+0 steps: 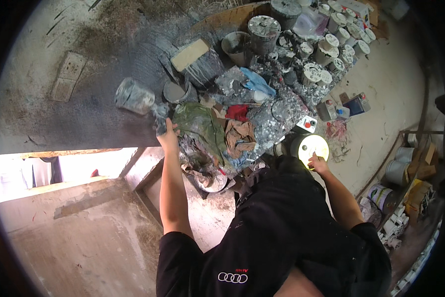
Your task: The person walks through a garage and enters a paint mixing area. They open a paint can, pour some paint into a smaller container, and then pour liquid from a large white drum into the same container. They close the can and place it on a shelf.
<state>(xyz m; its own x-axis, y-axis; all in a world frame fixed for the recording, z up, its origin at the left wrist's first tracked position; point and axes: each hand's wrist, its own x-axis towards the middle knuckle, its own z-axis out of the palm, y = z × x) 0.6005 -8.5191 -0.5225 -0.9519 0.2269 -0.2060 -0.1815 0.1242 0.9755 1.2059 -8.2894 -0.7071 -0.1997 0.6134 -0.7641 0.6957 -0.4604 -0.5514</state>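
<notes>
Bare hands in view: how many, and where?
2. The left hand is beside the green cloth; the right hand is at the bright round disc. Some fingers are hidden, but both hands show.

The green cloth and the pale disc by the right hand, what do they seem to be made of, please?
The green cloth looks like matt fabric, given its soft creases. The pale disc may be plastic or painted metal: its face looks smooth, but its brightness leaves that open.
</notes>
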